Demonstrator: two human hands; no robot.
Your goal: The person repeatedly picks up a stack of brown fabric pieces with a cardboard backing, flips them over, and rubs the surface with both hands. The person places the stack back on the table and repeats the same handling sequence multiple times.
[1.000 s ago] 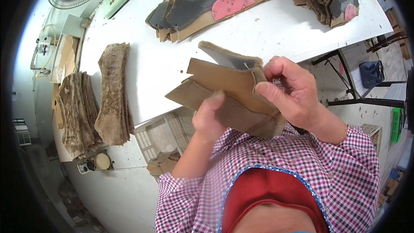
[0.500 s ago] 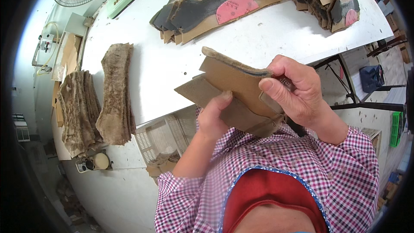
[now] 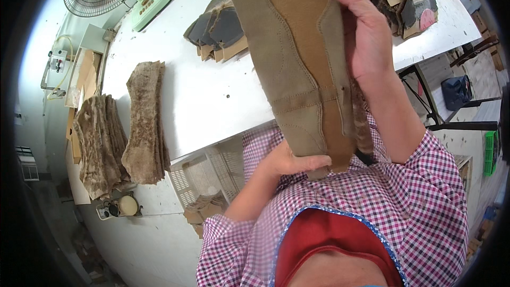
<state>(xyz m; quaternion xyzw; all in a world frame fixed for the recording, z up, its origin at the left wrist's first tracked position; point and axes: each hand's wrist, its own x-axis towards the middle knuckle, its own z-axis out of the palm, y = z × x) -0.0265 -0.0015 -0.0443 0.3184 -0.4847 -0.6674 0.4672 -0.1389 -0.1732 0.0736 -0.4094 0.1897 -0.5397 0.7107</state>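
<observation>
A long tan and brown stitched boot upper (image 3: pixel 292 69) is held up in front of me, its panelled face toward me. Seams run down its length, and one stitched band crosses it low down. My left hand (image 3: pixel 289 162) is closed on the bottom end, thumb laid across the face. At the right edge, near the top, my right hand (image 3: pixel 369 42) grips it, with the other fingers partly hidden behind. A strip of brown fur shows past the lower right edge.
Two stacks of brown furry pieces, one farther left (image 3: pixel 98 143) and one nearer (image 3: pixel 144 122), lie on the white table (image 3: pixel 202 109). Dark pieces with tan edges (image 3: pixel 220 29) and a pile with pink patches (image 3: pixel 409 0) lie beyond. A green fan (image 3: pixel 151 5) stands far left; a plastic basket (image 3: pixel 204 178) sits below.
The boot upper has gone from folded to opened out lengthwise and has been raised, now covering part of the dark pile. My right hand has moved up; my left has moved down to its bottom end.
</observation>
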